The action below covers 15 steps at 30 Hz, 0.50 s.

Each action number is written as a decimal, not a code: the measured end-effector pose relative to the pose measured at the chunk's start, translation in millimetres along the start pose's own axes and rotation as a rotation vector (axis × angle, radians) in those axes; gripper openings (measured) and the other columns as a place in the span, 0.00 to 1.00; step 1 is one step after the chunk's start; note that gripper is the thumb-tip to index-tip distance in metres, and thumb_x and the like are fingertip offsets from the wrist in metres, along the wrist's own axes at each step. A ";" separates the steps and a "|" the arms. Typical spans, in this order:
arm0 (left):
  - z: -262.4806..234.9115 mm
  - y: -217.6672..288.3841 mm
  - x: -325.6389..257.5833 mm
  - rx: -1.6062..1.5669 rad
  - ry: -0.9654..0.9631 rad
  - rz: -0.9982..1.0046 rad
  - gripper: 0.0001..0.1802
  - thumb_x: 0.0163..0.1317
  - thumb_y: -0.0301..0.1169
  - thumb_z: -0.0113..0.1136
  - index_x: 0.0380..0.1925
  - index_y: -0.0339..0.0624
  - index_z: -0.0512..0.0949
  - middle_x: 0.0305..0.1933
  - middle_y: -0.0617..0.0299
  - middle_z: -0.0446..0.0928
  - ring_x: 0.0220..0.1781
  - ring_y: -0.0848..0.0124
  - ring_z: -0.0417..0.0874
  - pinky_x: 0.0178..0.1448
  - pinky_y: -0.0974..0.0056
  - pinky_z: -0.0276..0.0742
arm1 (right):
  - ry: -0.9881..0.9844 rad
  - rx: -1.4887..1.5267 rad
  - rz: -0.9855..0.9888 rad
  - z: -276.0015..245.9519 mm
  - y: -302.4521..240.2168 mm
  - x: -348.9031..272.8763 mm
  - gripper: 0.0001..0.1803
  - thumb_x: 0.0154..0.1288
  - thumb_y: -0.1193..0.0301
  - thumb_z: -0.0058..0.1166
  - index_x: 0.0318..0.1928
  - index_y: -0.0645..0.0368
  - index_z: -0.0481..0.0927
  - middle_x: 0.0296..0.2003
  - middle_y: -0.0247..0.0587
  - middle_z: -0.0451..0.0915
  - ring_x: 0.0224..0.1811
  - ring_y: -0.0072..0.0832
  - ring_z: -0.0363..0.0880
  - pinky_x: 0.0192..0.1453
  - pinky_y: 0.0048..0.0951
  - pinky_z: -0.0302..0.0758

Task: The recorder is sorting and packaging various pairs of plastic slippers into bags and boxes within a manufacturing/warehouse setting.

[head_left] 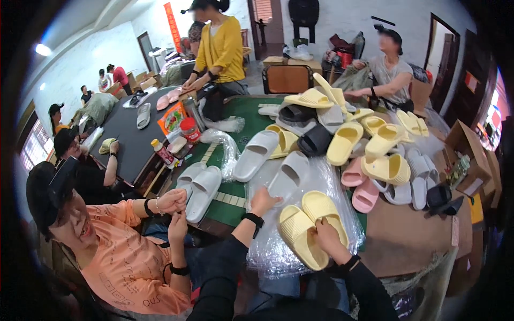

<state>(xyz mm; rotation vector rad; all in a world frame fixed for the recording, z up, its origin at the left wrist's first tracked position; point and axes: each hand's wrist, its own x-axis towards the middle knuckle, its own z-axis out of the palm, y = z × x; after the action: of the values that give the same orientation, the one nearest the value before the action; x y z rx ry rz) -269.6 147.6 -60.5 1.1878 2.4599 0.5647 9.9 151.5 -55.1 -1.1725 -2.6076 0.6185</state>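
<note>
My left hand has its thumb and fingers closed at the heel end of a grey slipper, which lies on a stack of clear plastic bags. Nearer to me, two yellow slippers lie side by side on the bags, toes pointing away. Curled fingers of my right hand grip the heel part of the right one, close to the inner edge of its mate; the fingertips are partly hidden. Past my left hand, another grey slipper leans toward the pile.
A heap of yellow, grey, black and pink slippers covers the table's far right. Two grey slippers lie left, beside a person in orange. Cardboard boxes stand right. A red-lidded jar and bottle stand back left.
</note>
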 end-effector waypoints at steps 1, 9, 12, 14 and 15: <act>1.0 -8.2 -0.1 -0.113 0.029 0.082 0.38 0.50 0.54 0.67 0.51 0.36 0.72 0.45 0.43 0.80 0.46 0.50 0.82 0.49 0.51 0.76 | -0.008 0.001 -0.034 1.6 -2.7 2.5 0.17 0.58 0.70 0.54 0.45 0.67 0.72 0.46 0.62 0.72 0.39 0.56 0.78 0.43 0.48 0.77; -42.3 3.7 -42.6 -0.931 0.089 -0.035 0.20 0.63 0.44 0.59 0.42 0.37 0.75 0.25 0.62 0.74 0.18 0.75 0.73 0.19 0.68 0.70 | -0.005 0.081 0.022 -13.1 -9.2 -1.7 0.13 0.59 0.72 0.51 0.44 0.66 0.74 0.48 0.62 0.73 0.46 0.58 0.74 0.49 0.50 0.72; -74.1 3.7 -63.5 -0.962 0.158 -0.024 0.19 0.64 0.44 0.59 0.42 0.38 0.75 0.25 0.64 0.74 0.18 0.77 0.72 0.18 0.69 0.70 | 0.006 -0.022 0.006 -2.0 3.3 0.9 0.16 0.60 0.72 0.53 0.46 0.69 0.72 0.50 0.65 0.72 0.44 0.57 0.75 0.47 0.48 0.74; -90.4 4.9 -75.6 -0.995 0.194 0.069 0.18 0.64 0.42 0.58 0.42 0.38 0.76 0.26 0.65 0.74 0.19 0.79 0.73 0.19 0.71 0.69 | -0.008 -0.016 -0.007 3.2 5.0 3.5 0.16 0.60 0.72 0.53 0.46 0.69 0.72 0.50 0.65 0.72 0.45 0.58 0.75 0.47 0.47 0.74; -95.6 7.2 -79.0 -1.056 0.191 0.075 0.18 0.64 0.42 0.58 0.42 0.38 0.76 0.26 0.65 0.75 0.19 0.80 0.73 0.19 0.72 0.69 | 0.076 -0.032 -0.057 6.6 9.5 1.9 0.15 0.61 0.72 0.52 0.46 0.69 0.72 0.49 0.65 0.72 0.45 0.57 0.75 0.47 0.47 0.74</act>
<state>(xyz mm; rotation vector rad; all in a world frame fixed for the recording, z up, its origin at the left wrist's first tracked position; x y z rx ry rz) -263.6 69.6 36.0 0.7655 1.7379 1.7527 12.5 156.7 -65.3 -1.1043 -2.5858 0.5126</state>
